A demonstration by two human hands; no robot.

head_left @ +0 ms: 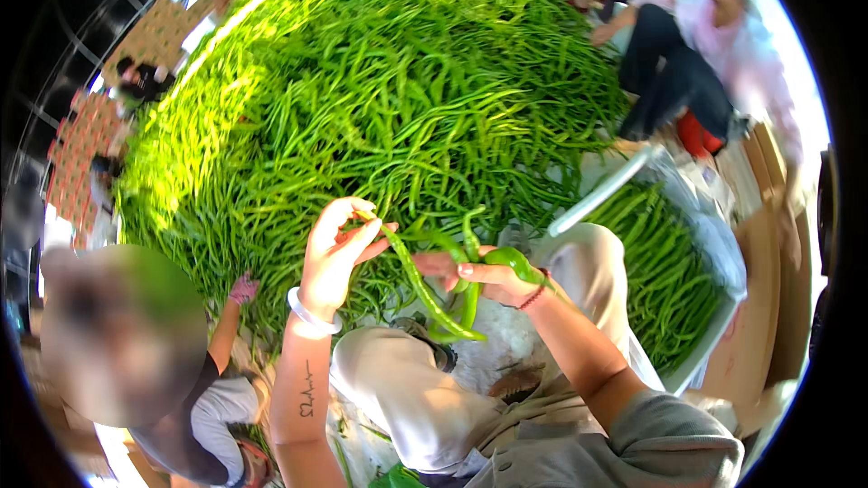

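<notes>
A long, thin green chili pepper (416, 276) hangs slantwise from my left hand (331, 258), its upper end pinched between thumb and fingertips. To the right, my right hand (499, 284) is closed around several green chili peppers (471, 303); some stick up past the thumb and others point down. The lower end of the pinched pepper reaches across below the bunch. Both hands are raised above my knees, in front of a huge heap of green chili peppers (389, 117).
By my right knee stands a pale, plastic-lined crate (604, 192) holding more chili peppers (660, 276). At left a person with a pink-gloved hand (243, 288) touches the heap. Another person (696, 54) sits at the far right. Stacked cartons (83, 149) stand behind, left.
</notes>
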